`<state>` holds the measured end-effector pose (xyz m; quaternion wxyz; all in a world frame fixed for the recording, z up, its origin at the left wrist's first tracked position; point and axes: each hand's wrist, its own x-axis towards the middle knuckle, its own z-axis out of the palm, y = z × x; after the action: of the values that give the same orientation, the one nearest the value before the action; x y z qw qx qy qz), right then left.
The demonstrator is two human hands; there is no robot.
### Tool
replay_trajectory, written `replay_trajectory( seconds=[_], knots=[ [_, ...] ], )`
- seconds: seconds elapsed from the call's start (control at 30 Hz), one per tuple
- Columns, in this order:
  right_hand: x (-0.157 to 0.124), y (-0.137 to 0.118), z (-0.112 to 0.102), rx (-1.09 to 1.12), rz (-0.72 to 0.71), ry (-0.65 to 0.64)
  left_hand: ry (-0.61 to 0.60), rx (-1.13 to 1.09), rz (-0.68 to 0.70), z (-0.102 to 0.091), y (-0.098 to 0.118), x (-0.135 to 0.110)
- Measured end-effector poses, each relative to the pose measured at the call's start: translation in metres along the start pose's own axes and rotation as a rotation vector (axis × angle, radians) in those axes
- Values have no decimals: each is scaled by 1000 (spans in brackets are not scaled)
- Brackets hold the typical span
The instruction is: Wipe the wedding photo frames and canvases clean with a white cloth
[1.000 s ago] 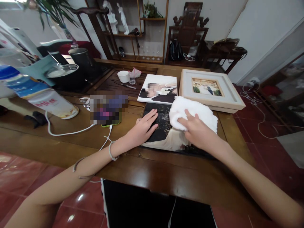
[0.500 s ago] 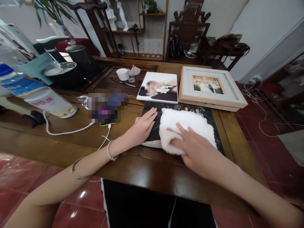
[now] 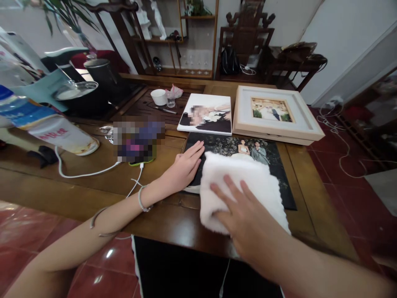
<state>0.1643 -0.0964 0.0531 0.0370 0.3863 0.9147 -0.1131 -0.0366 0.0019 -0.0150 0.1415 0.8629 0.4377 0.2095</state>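
Note:
A dark photo panel (image 3: pixel 214 142) showing a couple lies flat on the wooden table. My left hand (image 3: pixel 187 165) rests flat on its left edge, fingers stretched out and holding nothing. Over the lower part of the panel and past its near edge spreads a fluffy white cloth (image 3: pixel 263 178). My right hand (image 3: pixel 245 215) presses down on this cloth with its fingers apart, the thumb side tucked at a fold. The cloth hides much of the panel's lower half.
Behind the panel are a white-edged photo print (image 3: pixel 206 116) and a stack of pale wooden picture frames (image 3: pixel 279 111). To the left stand a plastic bottle (image 3: pixel 62 132), a white cup (image 3: pixel 159 97) and a dark kettle (image 3: pixel 101 76). A white cable (image 3: pixel 89 174) crosses the table.
My right hand has drawn the white cloth toward me, down the panel and past its near edge. The printed couple now shows more fully. My left hand has stayed in place.

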Motion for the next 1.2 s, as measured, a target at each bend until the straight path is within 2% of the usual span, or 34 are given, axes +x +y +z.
replay_trajectory(
  seconds=[0.07,0.13,0.37,0.47,0.53,0.63,0.73,0.83,0.93,1.0,1.07,1.13,1.2],
  knots=[
    [-7,-8,-2,42,-66,-25,-7,-2,2,-1,1,0],
    [-6,-1,-3,56,-91,8,-17,-2,0,-2,1,0],
    [41,79,0,-102,67,287,-1,0,17,0,0,0],
    [48,91,3,-144,120,331,-6,0,16,1,-1,-1],
    [46,83,5,-146,141,315,7,-18,13,1,0,-1],
    [40,56,11,-105,114,271,67,-91,13,0,2,1],
    [33,30,15,-13,-57,216,214,-194,13,-5,5,3],
    [24,16,12,67,-262,124,359,-264,-27,-9,9,6],
    [11,16,-1,127,-346,22,364,-265,-30,-10,10,6],
    [3,24,-13,154,-277,-25,298,-229,2,-9,9,5],
    [-2,36,-24,140,-107,-35,217,-182,58,-6,7,4],
    [-2,51,-30,96,71,-11,157,-142,105,-2,5,4],
    [7,64,-29,74,141,31,133,-115,124,0,3,3]
  ],
)
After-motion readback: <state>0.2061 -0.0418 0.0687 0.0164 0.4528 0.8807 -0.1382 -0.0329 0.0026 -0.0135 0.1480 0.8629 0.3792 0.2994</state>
